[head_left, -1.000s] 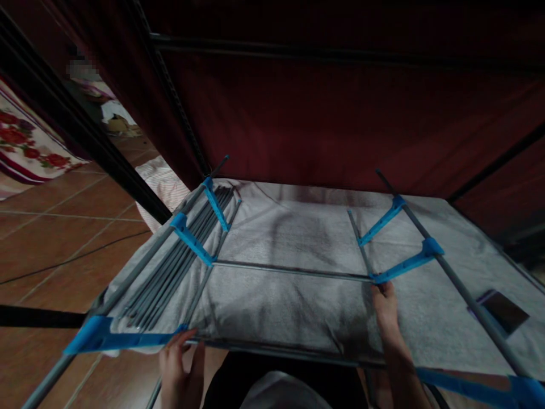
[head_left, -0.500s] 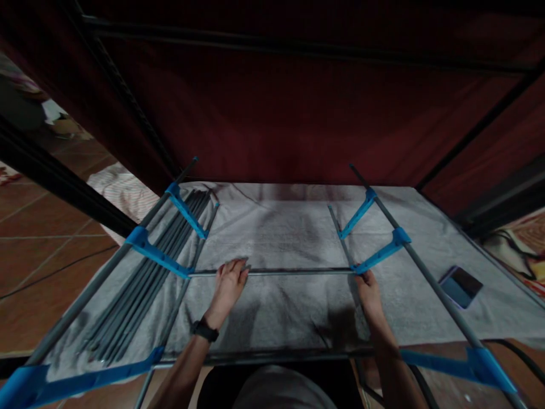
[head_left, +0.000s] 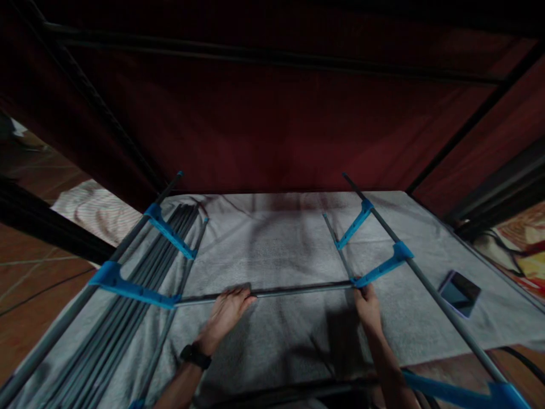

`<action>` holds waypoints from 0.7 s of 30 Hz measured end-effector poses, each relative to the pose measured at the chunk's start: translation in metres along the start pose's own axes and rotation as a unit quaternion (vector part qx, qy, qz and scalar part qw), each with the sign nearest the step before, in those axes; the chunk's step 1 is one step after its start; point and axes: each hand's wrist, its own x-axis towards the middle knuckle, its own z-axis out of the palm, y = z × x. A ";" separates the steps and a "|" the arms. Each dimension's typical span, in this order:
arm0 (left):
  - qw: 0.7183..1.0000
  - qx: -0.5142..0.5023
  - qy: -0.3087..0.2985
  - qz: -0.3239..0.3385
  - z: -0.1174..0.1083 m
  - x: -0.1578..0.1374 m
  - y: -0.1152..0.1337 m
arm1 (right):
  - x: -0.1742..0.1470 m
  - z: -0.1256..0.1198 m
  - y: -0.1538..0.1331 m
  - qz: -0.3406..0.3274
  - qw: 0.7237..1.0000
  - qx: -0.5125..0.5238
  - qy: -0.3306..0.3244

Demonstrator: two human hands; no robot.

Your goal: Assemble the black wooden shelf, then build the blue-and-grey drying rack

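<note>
While both hands are engaging one bar (head_left: 304,290), the left hand (head_left: 230,309) is lying over it, left of its middle, fingers curling narrowly around the tube and holding it. The right hand (head_left: 366,307) is holding the bar's right end at its joint with the near right bracket (head_left: 381,268); its fingers are standing narrow there, tips partly hidden. Bar position: spanning the frame crosswise, its left end meeting the near left bracket (head_left: 140,291). Both brackets are linking an outer rail to an inner one. Farther back, the far left bracket (head_left: 172,234) and far right bracket (head_left: 353,227) are linking the rails likewise, rail tips pointing toward the dark red curtain (head_left: 272,125). Left side: loose grey tubes (head_left: 119,335) are lying side by side on the pale cloth (head_left: 281,244), passing beneath the left brackets. Right side: a phone (head_left: 460,292) is lying on the cloth, just outside the right outer rail (head_left: 463,329). A dark watch (head_left: 196,356) is sitting on the left wrist. Lower right: another blue bracket (head_left: 451,389) is showing, partly cut off.
</note>
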 end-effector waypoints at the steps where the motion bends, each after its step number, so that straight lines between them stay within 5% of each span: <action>1: 1.000 0.003 -0.001 0.002 0.000 0.001 -0.001 | -0.001 0.001 0.000 0.001 1.000 -0.002 0.004; 14: 1.000 0.003 0.009 -0.008 0.015 0.001 -0.011 | -0.006 0.001 0.000 0.062 0.994 -0.090 0.017; 21: 0.999 0.010 0.032 0.015 0.022 0.002 -0.016 | -0.006 0.002 -0.006 0.043 0.996 -0.079 0.024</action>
